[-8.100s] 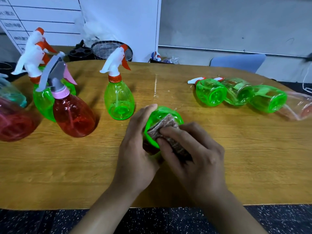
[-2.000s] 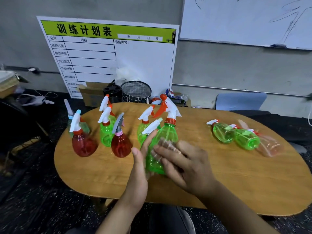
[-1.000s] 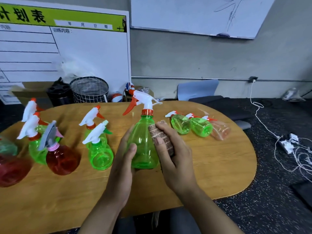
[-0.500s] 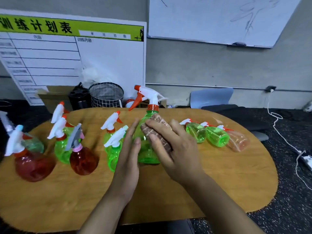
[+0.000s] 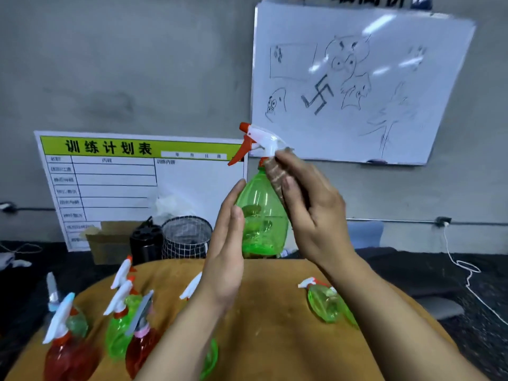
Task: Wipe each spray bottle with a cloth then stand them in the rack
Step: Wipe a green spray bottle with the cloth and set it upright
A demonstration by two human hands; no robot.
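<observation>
Standing spray bottles, red and green, on wooden table, far left | left hand flat, fingers straight against raised green bottle | bottle upright, above table | right hand presses brown cloth to bottle shoulder, fingers curved | green bottles lying, right.

Bare forearms, no sleeves
</observation>
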